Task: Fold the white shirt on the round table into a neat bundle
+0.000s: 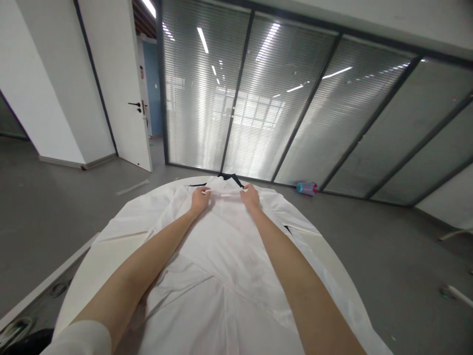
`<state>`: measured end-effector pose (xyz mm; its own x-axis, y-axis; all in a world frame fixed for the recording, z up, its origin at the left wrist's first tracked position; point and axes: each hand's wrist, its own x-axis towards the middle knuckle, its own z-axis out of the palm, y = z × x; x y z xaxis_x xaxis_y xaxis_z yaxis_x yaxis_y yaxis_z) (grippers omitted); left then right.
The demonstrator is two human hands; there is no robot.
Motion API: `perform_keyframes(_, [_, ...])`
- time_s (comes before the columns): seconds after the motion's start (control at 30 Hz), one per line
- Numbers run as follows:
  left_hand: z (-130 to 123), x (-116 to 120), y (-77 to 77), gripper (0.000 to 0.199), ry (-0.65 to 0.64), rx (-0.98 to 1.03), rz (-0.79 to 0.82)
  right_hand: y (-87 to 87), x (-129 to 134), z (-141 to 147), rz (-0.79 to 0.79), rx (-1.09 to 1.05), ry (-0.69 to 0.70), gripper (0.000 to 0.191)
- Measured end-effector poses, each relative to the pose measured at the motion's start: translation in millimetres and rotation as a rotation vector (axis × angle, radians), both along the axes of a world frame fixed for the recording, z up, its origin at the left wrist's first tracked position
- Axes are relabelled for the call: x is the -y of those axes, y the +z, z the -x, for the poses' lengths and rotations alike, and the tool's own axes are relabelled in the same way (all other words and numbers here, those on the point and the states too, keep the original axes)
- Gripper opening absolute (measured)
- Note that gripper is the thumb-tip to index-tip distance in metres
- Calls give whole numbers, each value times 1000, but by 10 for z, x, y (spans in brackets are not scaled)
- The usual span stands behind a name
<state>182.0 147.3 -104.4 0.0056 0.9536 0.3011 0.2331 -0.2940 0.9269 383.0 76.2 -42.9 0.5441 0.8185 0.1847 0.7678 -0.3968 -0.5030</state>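
Hands first, head view, the only view. Left hand (200, 198) and right hand (250, 196) both sit at the far end of a white garment (225, 256), which lies spread flat over a round white table (111, 246). Each hand is closed in a pinch on the cloth near the collar, one to either side of it, with a short taut strip of white fabric running between the two grips. Judging by that, the two-point hold keeps the collar edge straight and level; a one-hand grip would let it sag or twist. Fingertips are too small to tell exactly how many pinch.

Just beyond the grips, a dark strip (231, 177) peeks out past the collar; could be a hanger or a trim, cannot tell. Toward the person from the grips, the garment body runs back between both bare forearms, with seams and folds showing, and drapes off the table edge on both sides. Flat spread probably serves to keep the cloth smooth while the top is handled.

Well apart from the right grip, on the grey floor by the glass partition (295, 108), lies a blue bottle (306, 188) on its side. Far off the left grip stands a white door (125, 98), open.

Counts: two hands, one garment, one table, one bottle, one door.
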Motion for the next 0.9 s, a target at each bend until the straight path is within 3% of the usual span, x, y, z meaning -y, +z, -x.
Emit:
perform_keyframes(0.17, [-1,80,-14,22,-36,-64,-17,-231,234,-37,35,15,55,32])
perform_keyframes(0.27, [11,92,-25,37,-91,-54,2,-246,241,-1,-39,57,112,43])
perform_keyframes(0.37, [55,48,-12,46,-163,-6,50,-266,235,40,-74,22,135,38])
perform_keyframes(0.57, [190,-72,113,35,-400,165,236,-446,293,61,-110,-69,191,51])
perform_keyframes(0.7, [221,-90,142,31,-467,313,329,-427,158,26,-135,-241,285,59])
perform_keyframes(0.8, [208,-83,114,42,-467,375,370,-372,-3,3,-169,-470,160,51])
perform_keyframes(0.9, [185,-79,90,64,-494,399,410,-389,-82,-3,-196,-544,68,52])
